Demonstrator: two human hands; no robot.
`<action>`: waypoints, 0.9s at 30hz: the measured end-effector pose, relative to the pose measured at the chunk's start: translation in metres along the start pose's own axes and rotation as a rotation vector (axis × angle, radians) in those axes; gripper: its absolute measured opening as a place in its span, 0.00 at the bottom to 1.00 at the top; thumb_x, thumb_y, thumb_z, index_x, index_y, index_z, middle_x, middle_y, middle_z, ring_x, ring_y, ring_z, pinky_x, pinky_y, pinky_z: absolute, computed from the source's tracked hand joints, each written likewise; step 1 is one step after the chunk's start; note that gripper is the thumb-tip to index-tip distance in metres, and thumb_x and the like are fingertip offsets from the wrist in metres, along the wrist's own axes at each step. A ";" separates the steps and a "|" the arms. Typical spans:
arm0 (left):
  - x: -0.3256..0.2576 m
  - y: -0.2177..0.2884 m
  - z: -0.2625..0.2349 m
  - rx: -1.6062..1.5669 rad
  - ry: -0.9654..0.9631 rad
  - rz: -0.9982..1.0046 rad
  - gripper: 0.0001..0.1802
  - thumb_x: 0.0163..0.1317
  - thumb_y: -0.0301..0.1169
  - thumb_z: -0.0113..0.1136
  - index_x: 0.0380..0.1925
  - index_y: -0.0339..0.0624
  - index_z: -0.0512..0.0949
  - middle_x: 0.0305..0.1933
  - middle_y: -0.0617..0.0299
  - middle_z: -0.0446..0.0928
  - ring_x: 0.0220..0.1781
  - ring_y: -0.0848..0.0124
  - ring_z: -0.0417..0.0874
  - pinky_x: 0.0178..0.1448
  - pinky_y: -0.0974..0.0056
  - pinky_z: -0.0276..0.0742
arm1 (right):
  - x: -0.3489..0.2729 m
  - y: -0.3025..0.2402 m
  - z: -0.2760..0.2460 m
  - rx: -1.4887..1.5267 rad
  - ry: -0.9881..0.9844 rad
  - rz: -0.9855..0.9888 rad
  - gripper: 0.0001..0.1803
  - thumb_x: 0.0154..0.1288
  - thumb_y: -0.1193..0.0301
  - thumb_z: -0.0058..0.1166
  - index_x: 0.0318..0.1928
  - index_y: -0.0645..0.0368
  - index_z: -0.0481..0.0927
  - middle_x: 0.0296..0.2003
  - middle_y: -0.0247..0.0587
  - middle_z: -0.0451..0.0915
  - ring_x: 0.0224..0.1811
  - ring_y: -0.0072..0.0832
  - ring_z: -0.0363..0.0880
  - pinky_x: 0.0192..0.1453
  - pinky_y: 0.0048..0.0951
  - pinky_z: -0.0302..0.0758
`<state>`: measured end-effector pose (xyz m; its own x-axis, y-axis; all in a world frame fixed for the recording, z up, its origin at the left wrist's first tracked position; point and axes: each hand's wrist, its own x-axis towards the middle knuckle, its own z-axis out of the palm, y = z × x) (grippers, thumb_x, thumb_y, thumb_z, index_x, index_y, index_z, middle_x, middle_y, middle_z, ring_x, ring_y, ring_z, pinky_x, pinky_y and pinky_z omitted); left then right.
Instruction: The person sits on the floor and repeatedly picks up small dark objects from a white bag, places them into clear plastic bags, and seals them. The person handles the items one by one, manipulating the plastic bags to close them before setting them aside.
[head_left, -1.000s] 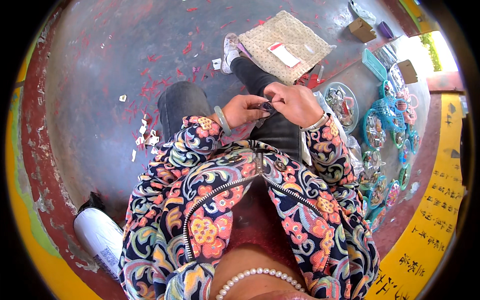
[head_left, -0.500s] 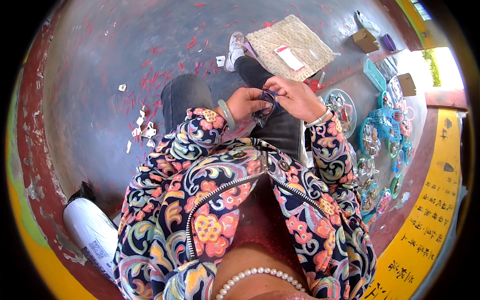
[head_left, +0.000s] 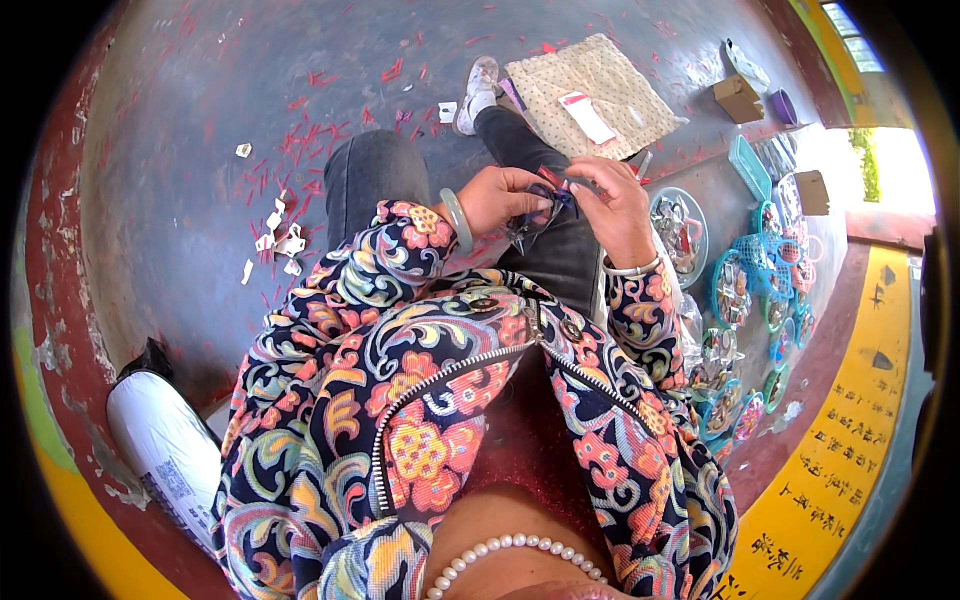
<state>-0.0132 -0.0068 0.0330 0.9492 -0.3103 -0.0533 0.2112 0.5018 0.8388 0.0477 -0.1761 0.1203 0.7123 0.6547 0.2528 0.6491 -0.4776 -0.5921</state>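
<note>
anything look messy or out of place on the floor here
Yes. Red scraps and white paper bits lie strewn over the grey floor left of the knees, unswept. Otherwise the hands, left hand and right hand, meet over a small dark item above the lap.

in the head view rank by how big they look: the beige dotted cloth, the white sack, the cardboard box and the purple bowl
1. Beige dotted cloth and white sack: look similar; the sack lies nearer the camera and is partly cut off, so unsure.
2. Cardboard box.
3. Purple bowl, smallest.
</note>
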 end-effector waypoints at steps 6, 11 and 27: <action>-0.001 0.004 0.002 -0.137 0.042 -0.049 0.14 0.58 0.25 0.53 0.44 0.32 0.72 0.34 0.60 0.77 0.34 0.75 0.77 0.41 0.71 0.73 | -0.018 0.008 0.004 0.367 -0.054 0.215 0.20 0.47 0.76 0.58 0.44 0.59 0.71 0.42 0.35 0.75 0.46 0.28 0.73 0.48 0.29 0.68; 0.000 0.003 0.001 -0.056 0.030 -0.071 0.14 0.57 0.25 0.54 0.43 0.33 0.73 0.34 0.60 0.77 0.34 0.75 0.77 0.41 0.71 0.73 | -0.038 0.030 0.028 0.704 -0.048 0.387 0.16 0.50 0.80 0.57 0.42 0.62 0.71 0.34 0.31 0.75 0.37 0.16 0.72 0.41 0.18 0.67; 0.000 -0.006 0.002 0.002 -0.042 -0.159 0.12 0.55 0.24 0.56 0.40 0.34 0.75 0.34 0.63 0.77 0.33 0.78 0.76 0.40 0.73 0.72 | -0.029 0.005 0.016 0.258 0.045 0.165 0.06 0.51 0.80 0.53 0.32 0.62 0.79 0.26 0.38 0.77 0.27 0.23 0.75 0.31 0.20 0.69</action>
<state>-0.0150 -0.0112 0.0291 0.8931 -0.4193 -0.1630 0.3578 0.4424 0.8223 0.0257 -0.1885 0.0980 0.8173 0.5513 0.1675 0.4389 -0.4073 -0.8010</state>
